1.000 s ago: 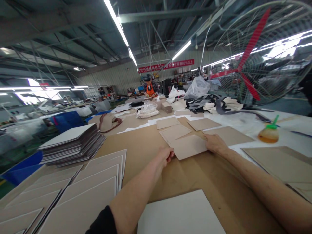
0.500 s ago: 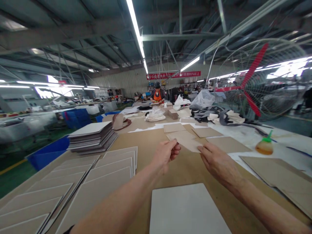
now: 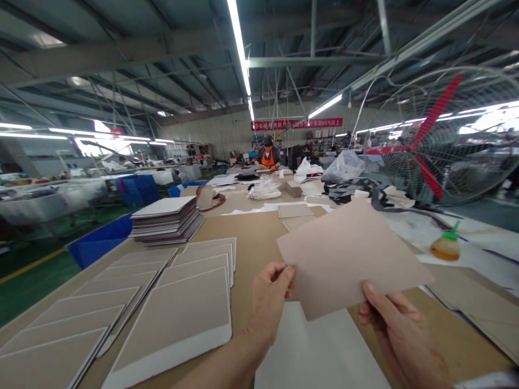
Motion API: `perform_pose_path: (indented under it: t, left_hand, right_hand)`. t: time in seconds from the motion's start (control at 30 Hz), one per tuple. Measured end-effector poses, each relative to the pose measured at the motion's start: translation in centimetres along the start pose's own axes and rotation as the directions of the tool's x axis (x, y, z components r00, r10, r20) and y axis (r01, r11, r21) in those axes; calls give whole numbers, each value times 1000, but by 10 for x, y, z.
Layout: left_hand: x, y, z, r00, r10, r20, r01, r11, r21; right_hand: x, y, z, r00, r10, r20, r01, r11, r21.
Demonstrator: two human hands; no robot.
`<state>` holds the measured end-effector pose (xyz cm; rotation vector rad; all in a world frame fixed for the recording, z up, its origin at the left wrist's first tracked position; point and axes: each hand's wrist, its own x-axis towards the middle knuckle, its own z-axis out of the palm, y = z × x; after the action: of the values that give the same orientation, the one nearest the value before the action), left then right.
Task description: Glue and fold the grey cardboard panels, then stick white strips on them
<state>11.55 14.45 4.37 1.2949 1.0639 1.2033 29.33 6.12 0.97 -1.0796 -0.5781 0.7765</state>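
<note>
A beige rectangular sheet (image 3: pixel 352 254) is held up and tilted between my two hands. My left hand (image 3: pixel 271 294) pinches its left edge between thumb and fingers. My right hand (image 3: pixel 395 319) grips the lower edge, thumb on the near face and fingers behind. Below the sheet a pale grey-white board (image 3: pixel 312 351) lies flat on the brown-covered table, partly hidden by the sheet and my left hand. To the left, overlapping rows of beige panels with white borders (image 3: pixel 190 302) lie fanned out on the table.
A stack of boards (image 3: pixel 166 220) stands at the far left table edge, beside a blue bin (image 3: pixel 97 243). Further beige sheets (image 3: pixel 478 302) lie at right, near a green-capped bottle of amber liquid (image 3: pixel 446 246). A large fan (image 3: pixel 430 140) stands beyond. Across the table, a person (image 3: pixel 267 154) works.
The beige sheet has been lifted from the far part of the table and brought nearer, above the pale board. Both hands have drawn back toward me with it.
</note>
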Motion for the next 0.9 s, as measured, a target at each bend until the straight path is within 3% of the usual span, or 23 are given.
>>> perform_pose_path:
  t: [0.17, 0.27, 0.4, 0.53, 0.63, 0.73, 0.9]
  left_hand:
    - [-3, 8, -26, 1000, 7, 1, -7, 997, -71]
    - [-13, 12, -46, 997, -51, 57, 56, 995, -84]
    - [-32, 7, -60, 978, -179, 106, 185, 981, -60]
    - [-44, -4, -65, 963, -256, 87, 262, 963, -70]
    - [-48, -12, -67, 950, -299, 93, 304, 951, -47]
    - [-53, -23, -74, 959, -280, 42, 275, 957, 91]
    - [-73, -46, -91, 943, -331, -48, 333, 920, 206]
  right_hand:
    - [14, 1, -29, 988, -78, 132, 76, 997, 23]
    - [23, -7, -51, 983, -110, 144, 102, 993, 62]
    - [21, -13, -57, 979, -94, 178, 129, 973, -191]
    - [11, -15, -44, 985, -128, 117, 169, 855, -490]
    - [2, -12, -38, 998, -61, -1, 53, 878, -476]
    - [-8, -5, -42, 996, 57, -74, -84, 891, -447]
    - [-31, 11, -64, 986, 152, -69, -162, 785, -598]
